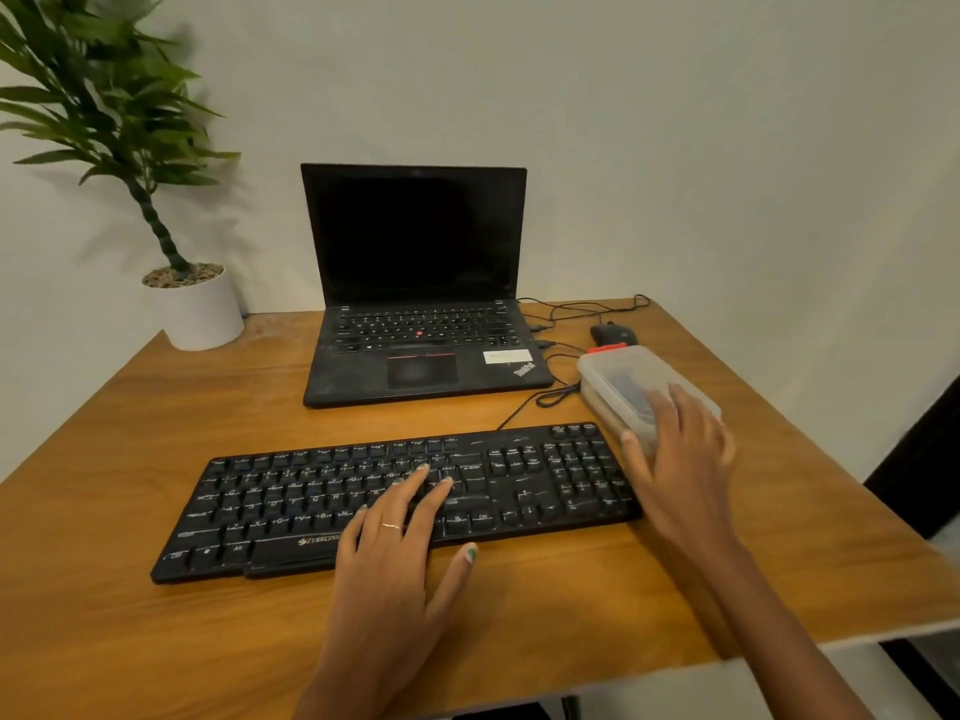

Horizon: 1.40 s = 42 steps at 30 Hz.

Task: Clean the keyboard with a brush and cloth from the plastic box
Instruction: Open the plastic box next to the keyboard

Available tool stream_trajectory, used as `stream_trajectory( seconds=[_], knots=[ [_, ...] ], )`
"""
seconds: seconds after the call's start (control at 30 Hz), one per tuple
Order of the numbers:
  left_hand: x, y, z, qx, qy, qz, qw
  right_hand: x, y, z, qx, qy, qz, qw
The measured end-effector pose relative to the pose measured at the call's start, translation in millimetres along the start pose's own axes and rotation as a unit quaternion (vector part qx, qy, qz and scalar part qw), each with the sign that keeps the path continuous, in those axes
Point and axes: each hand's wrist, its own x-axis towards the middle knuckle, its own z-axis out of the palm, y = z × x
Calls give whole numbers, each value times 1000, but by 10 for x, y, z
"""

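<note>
1. Since the bench (156, 397) is the largest thing and carries everything, it is taken first: a flat wooden top, with a potted plant (195, 304) at its far left corner and a laptop (421, 314) open at the back, well clear of the work.
2. The keyboard (291, 506) lies across the middle of the bench, near the front edge. It is judged stiff, light and apt to slide when brushed, so it is best steadied at an end or from above. Its cable (524, 407) runs back toward the laptop and could be snagged.
3. The plastic box (623, 381), lidded and translucent, stands just beside the keyboard's right end. It is judged light, smooth and slightly flexible; the lid edge, near the red tab, is the likely hold. Dark contents are seen only dimly.
4. A mouse (613, 335) sits close behind the box.
5. The right hand (680, 459) rests on the lid, grip open, fingers spread.
6. The left hand (395, 553) lies flat on the keys, grip open.
</note>
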Motion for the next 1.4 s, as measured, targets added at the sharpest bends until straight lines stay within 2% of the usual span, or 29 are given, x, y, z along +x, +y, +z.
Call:
stream_trajectory(
  seconds=[0.1, 0.17, 0.33, 0.43, 0.53, 0.67, 0.8, 0.97, 1.13, 1.3, 1.4],
  knots=[
    [139, 186, -14, -60, 0, 2, 998, 129, 270, 16, -70, -77, 4, 995],
    [263, 329, -23, -81, 8, 7, 997, 77, 323, 1, -87, -92, -7, 992],
    [602, 767, 64, -114, -9, 57, 992, -229, 329, -108, -87, -61, -11, 994],
    [856, 1070, 175, -125, -15, 101, 987, -445, 382, -126, -83, -12, -14, 996],
    [1143, 1351, 330, -121, -30, 133, 983, -650, 401, -115, -66, 46, -24, 996],
    [1501, 1640, 522, -80, -71, 152, 983, -794, 401, -100, -39, 73, -35, 996],
    [1806, 1727, 651, -43, -180, 130, 974, -812, 429, -97, 0, 90, -51, 995],
    [2051, 1674, 707, -79, -179, 97, 976, -848, 504, -51, 46, 150, -93, 983],
    [2165, 1689, 728, -107, -219, 55, 968, -890, 508, -40, 59, 182, -97, 977],
    [2219, 1691, 668, -169, -249, 18, 954, -882, 454, -90, 62, 168, -67, 981],
    [2208, 1701, 694, -189, -240, -7, 952, -871, 441, -86, 69, 167, -56, 982]
  ],
)
